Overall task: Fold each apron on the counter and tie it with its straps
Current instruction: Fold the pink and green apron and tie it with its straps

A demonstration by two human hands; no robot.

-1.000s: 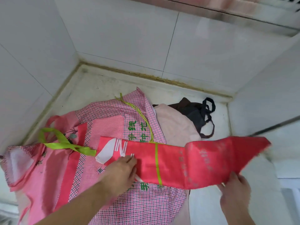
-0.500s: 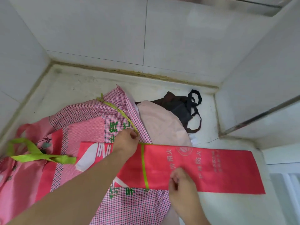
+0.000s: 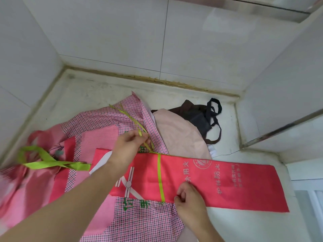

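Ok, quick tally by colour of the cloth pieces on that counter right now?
Red folded apron: 1
Pink checked apron: 1
Pink apron with green loop, at left: 1
Pale pink cloth: 1
Dark brown cloth with black straps: 1
Total: 5. The left hand pinches the red apron's thin green strap.

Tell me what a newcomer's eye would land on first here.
First, the long red apron, folded into a strip lying across the counter and over a pink checked apron. Next, the hands: the left hand pinches a thin green strap at the strip's far edge, and the right hand pinches its near edge. Behind sit a pale pink cloth and a dark apron.
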